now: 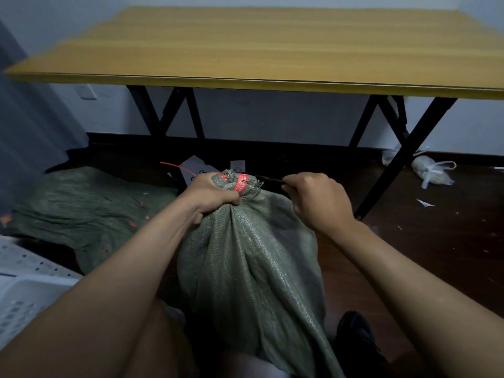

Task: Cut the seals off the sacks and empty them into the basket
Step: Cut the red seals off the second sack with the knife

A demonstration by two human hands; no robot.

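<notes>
Both hands grip: left (pixel 210 196) sack (pixel 251 255) neck, right (pixel 316 199) dark tool (pixel 268 180), under table (pixel 245 50).

Dim, flat room light; no distinct source visible. My forearms and the green sack (pixel 253 257) read sharpest at centre frame. Tabletop (pixel 272 47) is soft with motion blur, its edges smeared. Floor (pixel 436 241) under it falls into deep shadow. Wide-angle bowing bends the tabletop's front edge. No glare noted.
</notes>
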